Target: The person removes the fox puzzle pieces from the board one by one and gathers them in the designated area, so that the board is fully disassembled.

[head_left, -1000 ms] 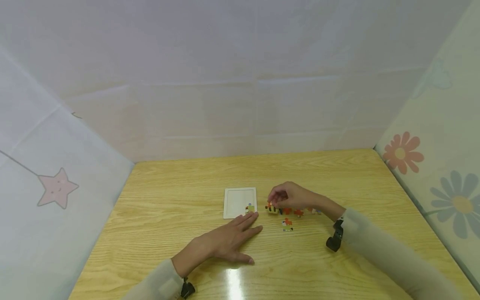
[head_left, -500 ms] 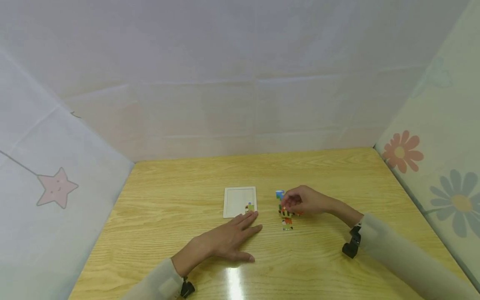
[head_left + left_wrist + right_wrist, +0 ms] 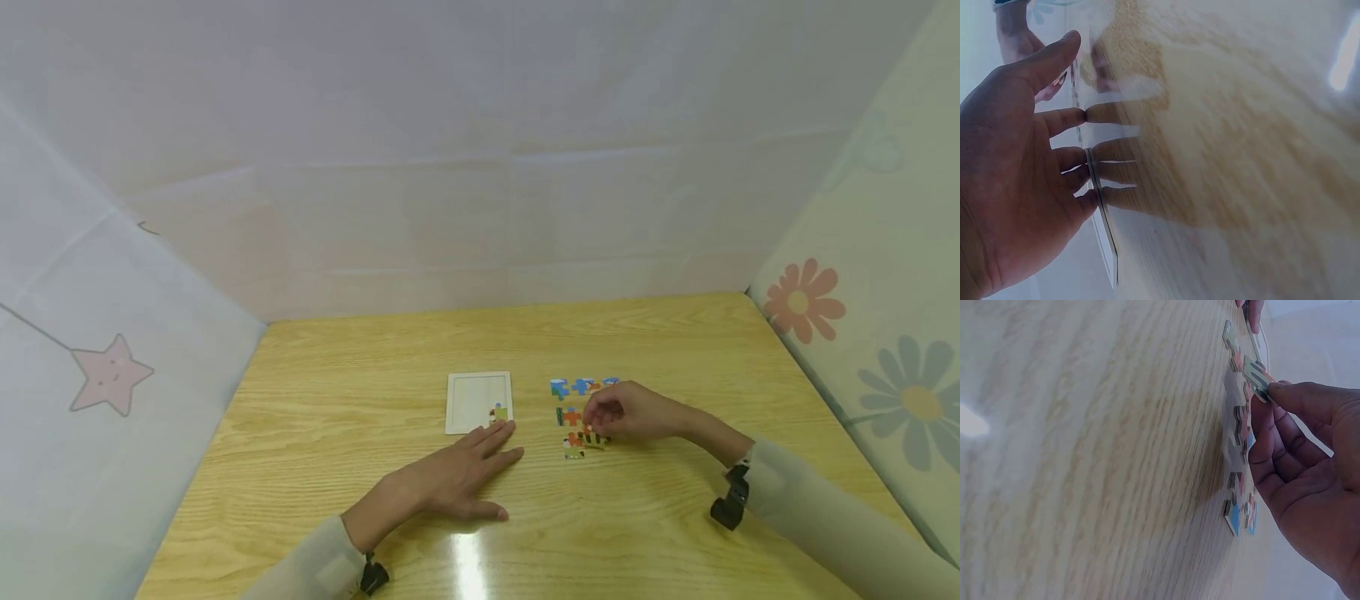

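Between thumb and fingertips, my right hand pinches a jigsaw puzzle piece with dark stripes on green and orange. It is tilted just above the table, beside an orange-and-green puzzle piece. My left hand lies with fingers spread and straight, its fingertips at the near edge of a white puzzle frame. In the frame's near right corner sits one puzzle piece, partly covered by the fingers. An orange puzzle piece lies left of my right hand, which hides part of the pieces around it.
Beyond the right hand runs a row of blue-topped puzzle pieces. The wooden table meets a pale cloth backdrop at its back and sides. Light glares off the table's near part.
My right hand has carried the striped puzzle piece rightward, away from the frame and towards the loose pieces, uncovering several of them. The left hand stays where it was.
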Motion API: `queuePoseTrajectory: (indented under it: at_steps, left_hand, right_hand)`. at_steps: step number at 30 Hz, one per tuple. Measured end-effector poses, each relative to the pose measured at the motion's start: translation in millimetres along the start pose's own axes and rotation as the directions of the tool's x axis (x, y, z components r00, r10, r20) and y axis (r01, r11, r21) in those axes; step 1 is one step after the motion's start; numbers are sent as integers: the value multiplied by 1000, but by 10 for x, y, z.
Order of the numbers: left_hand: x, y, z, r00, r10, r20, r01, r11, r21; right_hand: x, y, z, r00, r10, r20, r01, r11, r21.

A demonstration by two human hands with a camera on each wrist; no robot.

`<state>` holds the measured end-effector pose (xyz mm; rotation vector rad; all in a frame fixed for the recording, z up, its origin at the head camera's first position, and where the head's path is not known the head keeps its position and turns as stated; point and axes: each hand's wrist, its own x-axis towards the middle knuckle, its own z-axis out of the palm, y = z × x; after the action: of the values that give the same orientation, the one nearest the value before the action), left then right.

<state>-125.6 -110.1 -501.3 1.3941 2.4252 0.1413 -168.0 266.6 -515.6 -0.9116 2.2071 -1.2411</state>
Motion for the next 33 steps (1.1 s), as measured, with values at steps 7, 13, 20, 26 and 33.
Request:
queuePoseTrajectory:
  at_steps: [7, 13, 20, 26, 33]
  left_hand:
    - [-7, 1, -1, 1000, 4, -6, -4, 1000, 0]
    - [-5, -7, 15, 1000, 6, -10, -6, 1000, -5]
    - [3, -9, 31, 1000, -2, -7, 2, 1000, -1]
    - [6, -5, 34, 1000, -8, -6, 8, 1000, 4]
    - [6, -3, 31, 1000, -15, -2, 15, 1000, -5]
  right_hand:
    - [-93, 3, 11, 1000, -7, -3, 7, 1000, -19]
    - [-151, -32, 34, 1000, -31, 7, 31, 999, -20]
    - [-183, -49, 60, 998, -54, -11, 53, 995, -86]
    - [-176, -47, 91, 998, -52, -23, 48, 989, -139]
    - [-164, -56, 123, 997, -65, -44, 56, 982, -183]
